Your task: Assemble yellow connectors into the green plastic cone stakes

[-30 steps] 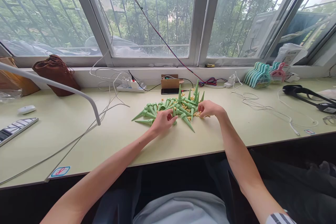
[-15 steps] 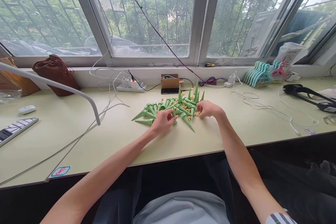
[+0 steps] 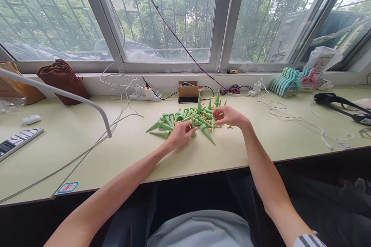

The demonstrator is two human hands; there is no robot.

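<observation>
A pile of green plastic cone-shaped spikes with wide ringed caps lies mid-table; one loose green spike (image 3: 207,134) points toward me. Small yellow pieces (image 3: 230,126) are scattered among and beside them. My left hand (image 3: 180,134) is closed around a green spike (image 3: 193,124) held point up at the near side of the pile. Over the pile's right side is my right hand (image 3: 228,115), its thumb and fingers pinched together. Whatever sits between those fingertips is too small to make out. Several spikes stand upright behind, such as the tall green spike (image 3: 217,97).
A phone (image 3: 187,100) leans by a small cardboard box (image 3: 185,90) behind the pile. White cables and a power strip (image 3: 145,95) lie at left. At right are small hangers (image 3: 285,82) and a black headset-like strap (image 3: 336,104). A grey curved stand (image 3: 98,110) arches in from the left.
My right hand has lifted from the yellow pieces at the pile's right edge and moved slightly left, toward my left hand. My left hand keeps its hold on the upright spike.
</observation>
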